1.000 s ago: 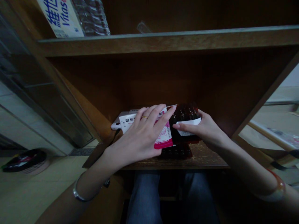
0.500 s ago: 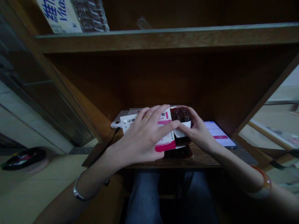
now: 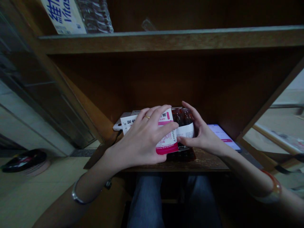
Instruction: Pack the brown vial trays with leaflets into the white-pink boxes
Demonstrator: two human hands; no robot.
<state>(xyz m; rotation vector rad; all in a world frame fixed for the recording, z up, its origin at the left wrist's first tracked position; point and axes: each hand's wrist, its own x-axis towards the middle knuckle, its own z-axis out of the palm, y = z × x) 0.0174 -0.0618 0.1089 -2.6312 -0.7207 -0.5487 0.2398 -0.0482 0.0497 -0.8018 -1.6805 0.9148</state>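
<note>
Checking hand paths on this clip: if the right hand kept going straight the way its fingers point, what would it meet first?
The right hand points leftward, already touching the tray of dark vials. Going on, it would likely meet the pink-and-white box under the left hand; depth is unclear.

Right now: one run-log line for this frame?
left hand: holds pink-white box | right hand: grips vial tray at box opening | phone: lit, on shelf
</note>
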